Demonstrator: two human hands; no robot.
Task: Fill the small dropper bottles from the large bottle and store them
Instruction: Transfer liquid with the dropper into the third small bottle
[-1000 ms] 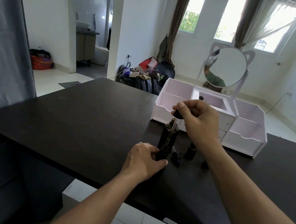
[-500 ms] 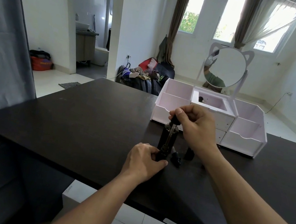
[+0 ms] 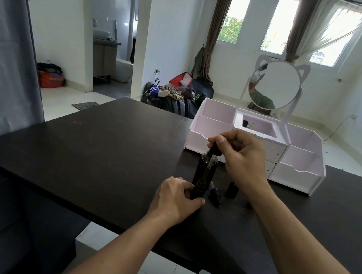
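My left hand (image 3: 175, 198) grips a small dark dropper bottle (image 3: 198, 187) standing on the black table (image 3: 102, 153). Just behind it stands the large dark bottle (image 3: 204, 168). My right hand (image 3: 240, 155) pinches the black bulb of a dropper (image 3: 214, 150), whose glass tube points down into the small bottle's neck. A loose dropper cap (image 3: 214, 194) lies on the table to the right of the small bottle. Another small dark bottle (image 3: 232, 189) stands beyond it, partly hidden by my right wrist.
A white organizer (image 3: 296, 175) with open compartments, drawers and a round cat-ear mirror (image 3: 274, 85) stands at the back of the table. One dark item lies in its middle compartment (image 3: 246, 124). The table's near edge runs just below my left wrist.
My right hand has lowered the dropper, so its tube now reaches down to the small bottle's neck. My left hand has stayed on the small bottle.
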